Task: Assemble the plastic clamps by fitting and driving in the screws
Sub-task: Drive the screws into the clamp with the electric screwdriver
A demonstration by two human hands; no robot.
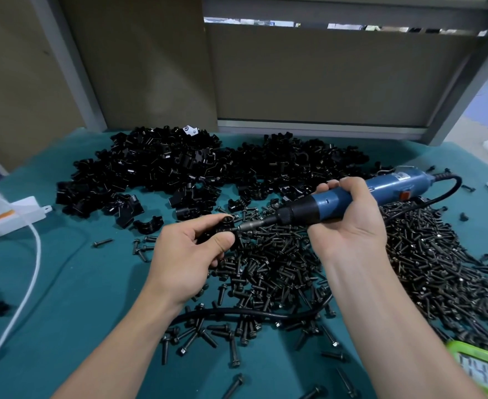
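Right now the left hand (pixel 191 254) pinches a black plastic clamp (pixel 222 226) between thumb and curled fingers (pixel 208 223), holding it above the worktop (pixel 78 283) a little to nine o'clock of the view's centre. The right hand (pixel 349 223) wraps its fingers round the barrel of a blue corded electric screwdriver (pixel 352 197), thumb on top.

The relation that matters is between the bit and the clamp. The driver's long axis runs from about two o'clock down to about eight o'clock, and its bit (pixel 254 224) points straight at the clamp. The tip touches the clamp's three o'clock side, where a screw head seems to sit, though that spot is too small to be sure. The clamp lies at nine o'clock from the right hand, and the left hand is the one on it. I judge that driving needs the bit kept in line with the screw's axis while the left hand braces against the twist.

Loose clamps (pixel 179 171) are heaped at twelve o'clock. A wide spread of dark flanged screws (pixel 294 269) lies under both hands and out towards four o'clock. The driver's black cable (pixel 251 312) crosses the screws at six o'clock.

The label on the driver's rear (pixel 401 176) is too blurred to read. At five o'clock a green-framed digital display (pixel 484 370) shows large digits, cut off at the edge, perhaps 7:45.
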